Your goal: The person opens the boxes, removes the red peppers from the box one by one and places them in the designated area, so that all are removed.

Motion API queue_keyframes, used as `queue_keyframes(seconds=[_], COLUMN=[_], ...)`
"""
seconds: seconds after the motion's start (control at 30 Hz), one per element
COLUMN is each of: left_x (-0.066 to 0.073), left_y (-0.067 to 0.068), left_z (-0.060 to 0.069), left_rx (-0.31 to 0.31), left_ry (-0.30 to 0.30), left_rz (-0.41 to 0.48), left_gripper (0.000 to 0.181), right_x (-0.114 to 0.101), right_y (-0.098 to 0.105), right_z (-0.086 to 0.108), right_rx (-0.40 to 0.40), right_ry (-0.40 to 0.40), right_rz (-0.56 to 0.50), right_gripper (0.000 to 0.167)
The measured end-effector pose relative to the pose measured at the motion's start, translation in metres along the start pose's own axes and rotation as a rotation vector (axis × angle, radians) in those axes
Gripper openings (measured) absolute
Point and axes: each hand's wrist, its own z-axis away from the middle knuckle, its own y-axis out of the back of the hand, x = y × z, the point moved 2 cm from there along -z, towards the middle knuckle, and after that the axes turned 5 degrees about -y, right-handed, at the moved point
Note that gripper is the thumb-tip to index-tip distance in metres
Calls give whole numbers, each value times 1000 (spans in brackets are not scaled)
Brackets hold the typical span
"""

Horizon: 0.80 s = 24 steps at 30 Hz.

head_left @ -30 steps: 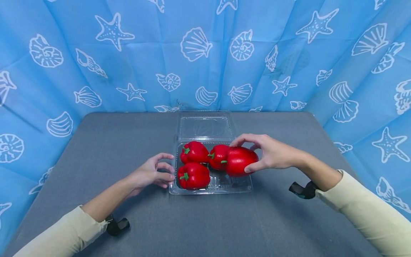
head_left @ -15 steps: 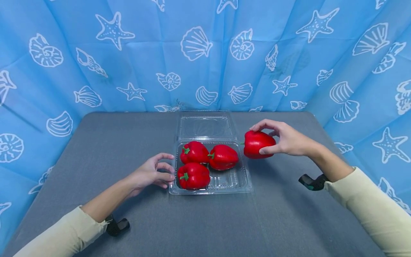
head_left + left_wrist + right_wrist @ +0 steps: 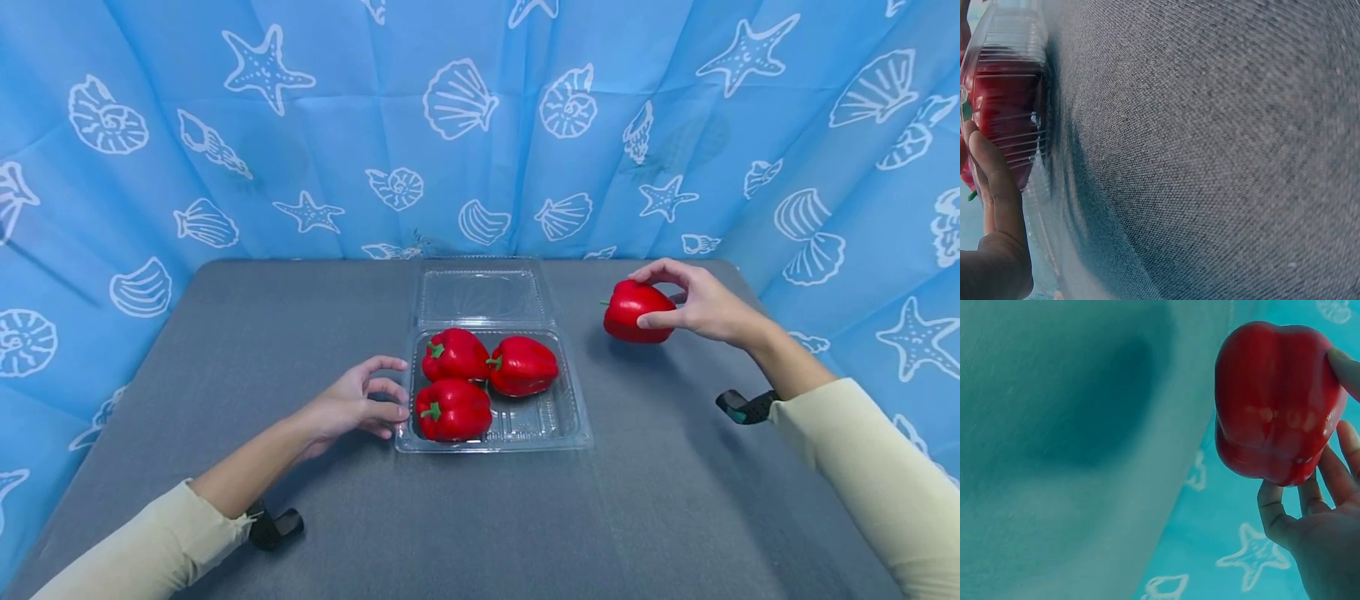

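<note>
In the head view my right hand (image 3: 697, 302) holds a red bell pepper (image 3: 636, 313) between thumb and fingers, above the table to the right of a clear plastic clamshell box (image 3: 525, 427). A shadow on the cloth in the right wrist view lies apart from this held bell pepper (image 3: 1275, 400). Inside the box are three more red bell peppers: one at the back left (image 3: 459, 355), one at the front left (image 3: 457, 410) and one at the back right (image 3: 525, 367). My left hand (image 3: 358, 402) touches the box's left rim with loosely bent fingers.
The box's clear lid (image 3: 483, 296) lies folded back behind it. Grey cloth covers the table (image 3: 480, 525). A blue curtain (image 3: 330, 150) with white shells and starfish hangs around the back and sides. Each wrist carries a black strap-on device (image 3: 273, 527).
My right hand has lifted the bell pepper out from over the box's right part and carried it right and toward the back. My left hand has stayed at the rim.
</note>
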Motion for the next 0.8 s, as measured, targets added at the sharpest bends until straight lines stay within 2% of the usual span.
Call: queue_keyframes(seconds=[0.27, 0.6, 0.8], left_x=[0, 1, 0], left_y=[-1, 0, -1], left_z=[1, 1, 1], left_rx=[5, 7, 3], left_ry=[-1, 0, 0], left_rz=[-1, 1, 4], left_gripper=[64, 64, 65], right_x=[34, 65, 82], right_y=[7, 25, 22], right_z=[-4, 0, 1], right_rx=[6, 76, 35], right_ry=[-100, -201, -224], right_rz=[9, -26, -49], right_gripper=[68, 70, 70])
